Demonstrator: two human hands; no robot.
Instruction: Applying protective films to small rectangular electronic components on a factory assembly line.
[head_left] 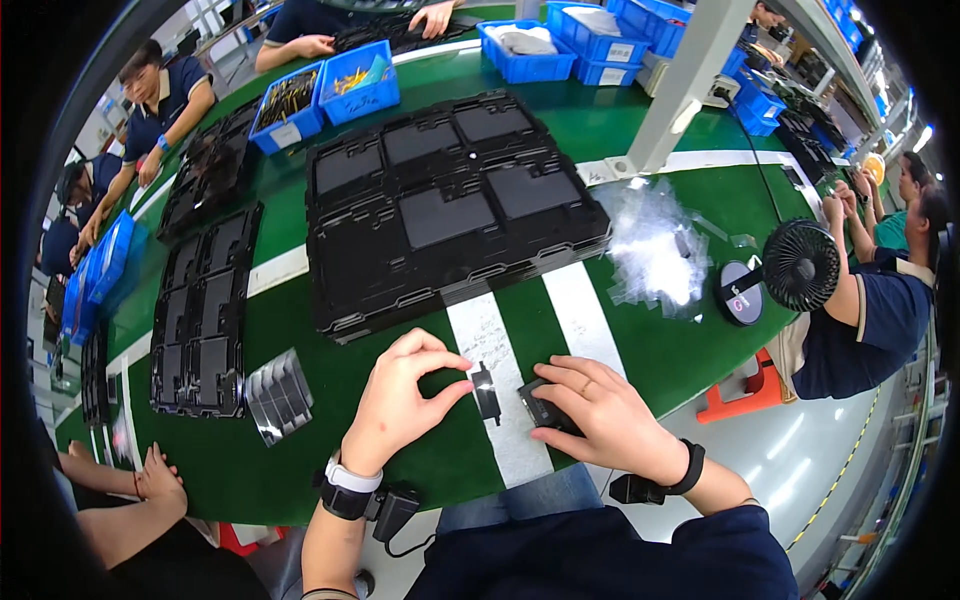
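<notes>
Low over the green bench, my left hand (398,398) pinches the end of a thin black strip (486,394) between thumb and index finger. That strip has a pale shiny patch and lies over a white band of the bench. Just to its right, my right hand (610,420) is closed over a small black rectangular part (548,410), its fingers curled across the top. Part of that piece is hidden under the fingers. A small gap separates the strip from the black part. Left of my left hand lies a clear sheet (279,396) bearing several black strips.
A stack of black compartment trays (375,235) stands ahead, with another tray stack (205,310) at left. Clear film pieces (655,250) lie beside a black fan (800,263). Blue bins (360,95) and a metal post (680,100) stand farther back. Co-workers sit around the bench.
</notes>
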